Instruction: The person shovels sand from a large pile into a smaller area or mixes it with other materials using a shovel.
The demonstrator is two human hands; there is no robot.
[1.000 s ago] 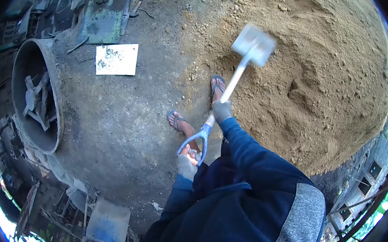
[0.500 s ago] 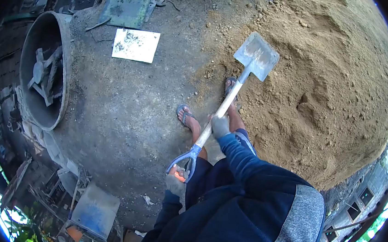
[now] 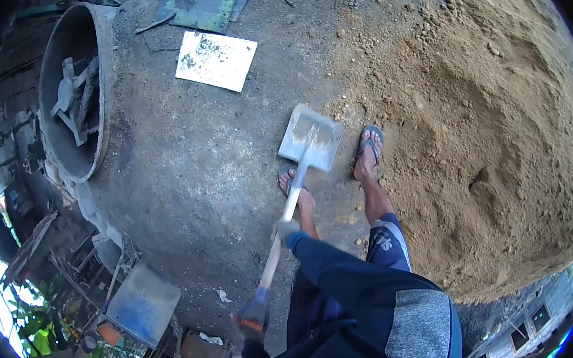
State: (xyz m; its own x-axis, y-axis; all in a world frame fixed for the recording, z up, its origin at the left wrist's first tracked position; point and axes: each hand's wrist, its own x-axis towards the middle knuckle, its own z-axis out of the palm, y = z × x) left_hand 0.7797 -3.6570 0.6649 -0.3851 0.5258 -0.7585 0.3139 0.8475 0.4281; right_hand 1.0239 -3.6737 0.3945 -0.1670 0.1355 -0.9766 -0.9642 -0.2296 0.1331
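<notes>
A shovel with a grey metal blade, a pale wooden shaft and a blue handle hangs above the ground. Only a little sandy residue marks the blade, which is over the front of the left foot. My gloved right hand is wrapped round the middle of the shaft. Down at the handle, my gloved left hand grips the shovel, somewhat blurred, with orange on its fingers. Both feet wear flip-flops; the right foot stands beside a large heap of brown sand.
At the left lies a big round tub with wooden pieces inside. A white board rests on the dirt, near a greenish sheet. A blue-stained panel and scrap are at the lower left. Stones dot the heap's edge.
The shovel has swung left, its blade moving from the sand's edge to over the left foot. Both hands have moved lower in the view with it, still gripping. The camera view has also shifted.
</notes>
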